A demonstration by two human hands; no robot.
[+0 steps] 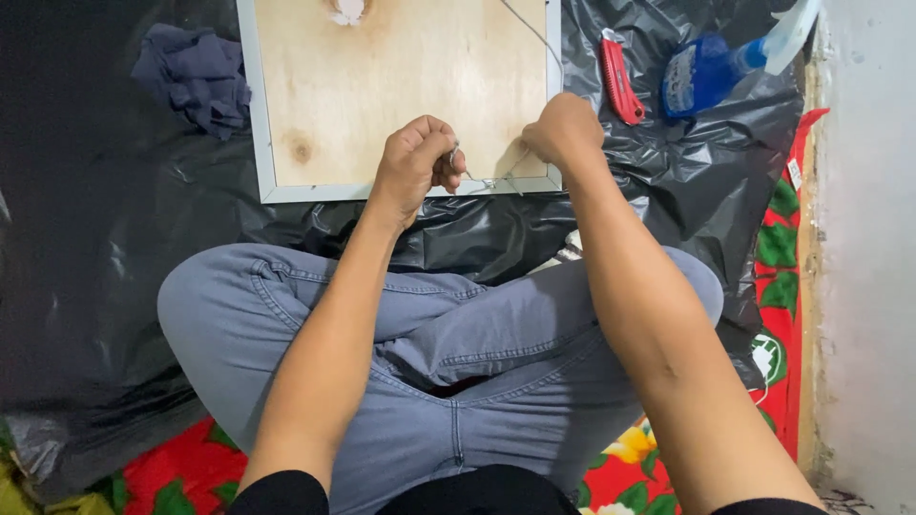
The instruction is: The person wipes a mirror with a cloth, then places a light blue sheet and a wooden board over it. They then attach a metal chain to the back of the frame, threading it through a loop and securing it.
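While pinching wire [496, 181]: both hands, framed board [382, 86].

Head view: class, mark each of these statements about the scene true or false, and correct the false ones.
1. Both hands, left and right, are at the near edge of the wooden panel. True.
2. The spray bottle is green. False: it is blue.
3. A red cutter lies between the panel and the bottle. True.
4. The crumpled cloth lies right of the panel. False: it lies to its left.
5. The panel rests on black plastic sheeting. True.
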